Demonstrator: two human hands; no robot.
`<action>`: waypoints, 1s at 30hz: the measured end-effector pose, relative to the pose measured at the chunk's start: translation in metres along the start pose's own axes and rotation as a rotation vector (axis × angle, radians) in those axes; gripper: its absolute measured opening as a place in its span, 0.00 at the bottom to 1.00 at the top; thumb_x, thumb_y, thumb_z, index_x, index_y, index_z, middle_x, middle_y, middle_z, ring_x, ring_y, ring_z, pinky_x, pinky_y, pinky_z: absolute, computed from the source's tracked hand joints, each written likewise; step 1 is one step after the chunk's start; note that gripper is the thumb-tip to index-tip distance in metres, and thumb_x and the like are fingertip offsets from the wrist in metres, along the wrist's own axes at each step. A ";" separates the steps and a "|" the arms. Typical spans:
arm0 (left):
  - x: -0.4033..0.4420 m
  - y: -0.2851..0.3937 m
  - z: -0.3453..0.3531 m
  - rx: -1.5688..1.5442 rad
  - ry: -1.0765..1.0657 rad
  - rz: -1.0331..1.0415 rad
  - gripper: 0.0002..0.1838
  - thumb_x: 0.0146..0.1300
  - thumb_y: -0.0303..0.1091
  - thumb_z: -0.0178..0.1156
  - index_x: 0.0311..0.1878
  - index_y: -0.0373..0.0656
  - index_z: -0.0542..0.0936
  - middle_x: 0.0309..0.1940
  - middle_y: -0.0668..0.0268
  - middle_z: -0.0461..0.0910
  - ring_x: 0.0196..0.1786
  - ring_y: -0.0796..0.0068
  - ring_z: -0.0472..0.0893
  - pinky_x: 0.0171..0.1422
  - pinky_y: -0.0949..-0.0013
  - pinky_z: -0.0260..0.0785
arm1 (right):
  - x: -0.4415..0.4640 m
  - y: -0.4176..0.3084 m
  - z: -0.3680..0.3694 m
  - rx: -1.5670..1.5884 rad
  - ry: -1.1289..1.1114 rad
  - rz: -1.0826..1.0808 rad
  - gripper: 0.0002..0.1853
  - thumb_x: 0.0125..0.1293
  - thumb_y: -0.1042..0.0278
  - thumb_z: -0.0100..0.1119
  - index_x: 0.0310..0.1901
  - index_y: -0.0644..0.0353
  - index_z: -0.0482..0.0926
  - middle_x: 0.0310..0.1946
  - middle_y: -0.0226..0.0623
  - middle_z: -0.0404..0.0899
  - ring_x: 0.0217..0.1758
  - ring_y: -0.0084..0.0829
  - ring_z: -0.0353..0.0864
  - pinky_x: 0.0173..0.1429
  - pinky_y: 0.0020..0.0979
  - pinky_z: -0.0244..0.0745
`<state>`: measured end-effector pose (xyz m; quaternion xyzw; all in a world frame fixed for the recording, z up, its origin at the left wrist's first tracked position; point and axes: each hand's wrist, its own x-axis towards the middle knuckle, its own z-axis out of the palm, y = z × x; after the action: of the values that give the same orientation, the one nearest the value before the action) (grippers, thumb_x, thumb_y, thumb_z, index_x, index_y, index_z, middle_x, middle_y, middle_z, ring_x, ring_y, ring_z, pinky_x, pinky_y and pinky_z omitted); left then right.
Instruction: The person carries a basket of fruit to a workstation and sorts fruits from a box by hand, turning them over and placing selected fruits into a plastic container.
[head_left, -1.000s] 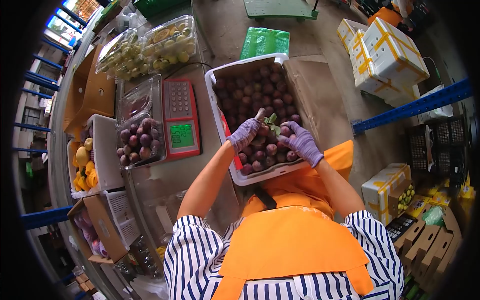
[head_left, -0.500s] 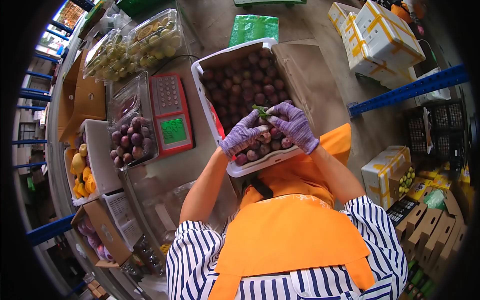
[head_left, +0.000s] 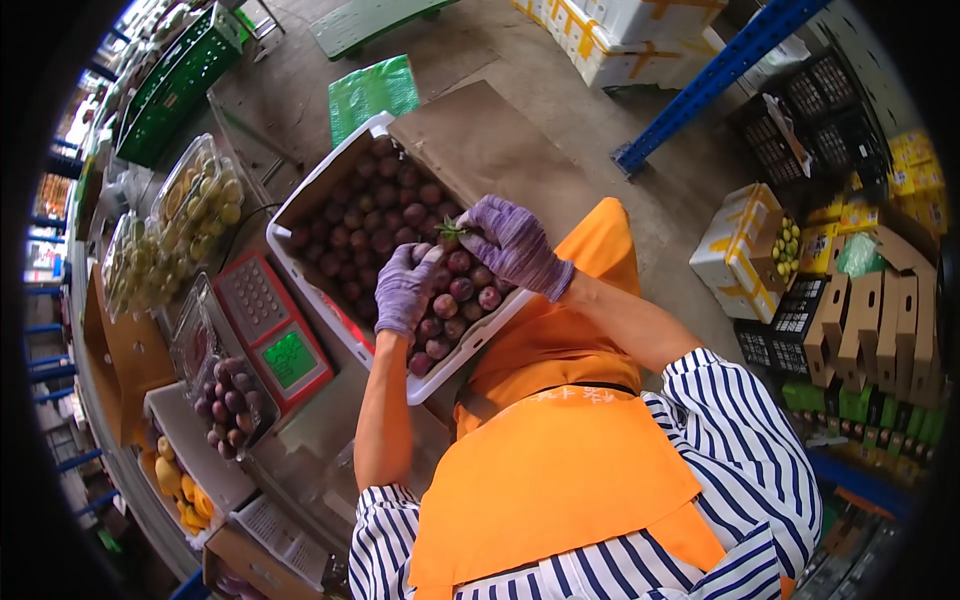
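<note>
Leaf handling: right hand (head_left: 512, 245) pinches leaves (head_left: 449, 230) above plums (head_left: 460, 289); left hand (head_left: 408, 290) beside (grip: cannot tell). Next calls for steady fingers, presumably.

Indoor light soft, moderate. Far-left background (head_left: 60, 222) blown out. Fisheye curvature strong, corners black. Glare on clear boxes (head_left: 192, 192). Plums (head_left: 368, 213) shadowed toward far end (scale display (head_left: 288, 360) glows green, digits unreadable). Edges soft.
</note>
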<state>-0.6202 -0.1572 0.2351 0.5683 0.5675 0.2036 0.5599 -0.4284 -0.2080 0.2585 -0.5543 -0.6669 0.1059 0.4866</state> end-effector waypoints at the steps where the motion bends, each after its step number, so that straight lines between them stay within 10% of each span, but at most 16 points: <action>1: 0.003 -0.005 -0.005 -0.018 -0.044 -0.047 0.13 0.64 0.39 0.65 0.47 0.43 0.79 0.30 0.76 0.77 0.32 0.86 0.74 0.34 0.80 0.68 | 0.006 0.004 -0.014 -0.033 0.052 -0.015 0.07 0.59 0.69 0.64 0.39 0.57 0.79 0.32 0.42 0.76 0.37 0.45 0.78 0.42 0.38 0.74; 6: -0.028 -0.002 -0.034 -0.464 -0.326 0.131 0.28 0.58 0.23 0.66 0.62 0.43 0.71 0.50 0.67 0.74 0.49 0.78 0.76 0.52 0.73 0.75 | 0.016 0.103 -0.091 -0.233 0.236 0.255 0.08 0.60 0.69 0.65 0.40 0.58 0.82 0.35 0.38 0.81 0.39 0.36 0.81 0.46 0.32 0.76; 15: -0.024 -0.006 -0.079 -0.187 0.051 0.012 0.18 0.57 0.34 0.68 0.52 0.45 0.80 0.35 0.69 0.79 0.38 0.76 0.80 0.42 0.70 0.74 | 0.002 0.232 -0.123 -0.591 -0.141 0.441 0.22 0.62 0.60 0.66 0.54 0.63 0.78 0.46 0.39 0.83 0.45 0.36 0.84 0.52 0.33 0.77; 18: -0.018 -0.019 -0.073 0.843 0.065 0.369 0.18 0.55 0.36 0.68 0.49 0.46 0.79 0.40 0.59 0.81 0.40 0.61 0.82 0.44 0.60 0.75 | 0.021 0.210 -0.113 -0.257 0.007 0.566 0.17 0.64 0.59 0.64 0.48 0.63 0.79 0.37 0.33 0.83 0.35 0.30 0.83 0.42 0.29 0.78; 22: -0.007 -0.026 -0.040 1.449 -0.092 0.049 0.20 0.53 0.40 0.67 0.49 0.47 0.77 0.47 0.57 0.79 0.50 0.55 0.82 0.50 0.50 0.75 | 0.043 0.134 -0.091 0.921 0.146 1.109 0.11 0.68 0.57 0.60 0.43 0.54 0.79 0.35 0.30 0.82 0.30 0.22 0.78 0.30 0.21 0.71; 28: -0.020 0.002 -0.061 1.080 -0.108 0.075 0.23 0.50 0.43 0.70 0.47 0.44 0.77 0.48 0.58 0.81 0.51 0.53 0.82 0.53 0.51 0.75 | 0.014 0.067 -0.043 1.411 -0.148 1.025 0.16 0.67 0.69 0.56 0.54 0.61 0.73 0.48 0.39 0.79 0.47 0.36 0.82 0.54 0.33 0.81; 30: -0.031 0.002 -0.067 0.517 -0.167 0.173 0.24 0.56 0.44 0.67 0.53 0.46 0.76 0.47 0.59 0.81 0.47 0.59 0.83 0.49 0.59 0.76 | 0.001 0.051 -0.030 1.374 -0.310 0.903 0.19 0.65 0.73 0.53 0.58 0.58 0.71 0.55 0.40 0.76 0.56 0.38 0.78 0.60 0.35 0.77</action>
<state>-0.6857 -0.1567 0.2684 0.7534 0.5019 0.0518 0.4217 -0.3729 -0.2002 0.2398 -0.3272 -0.2272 0.7486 0.5300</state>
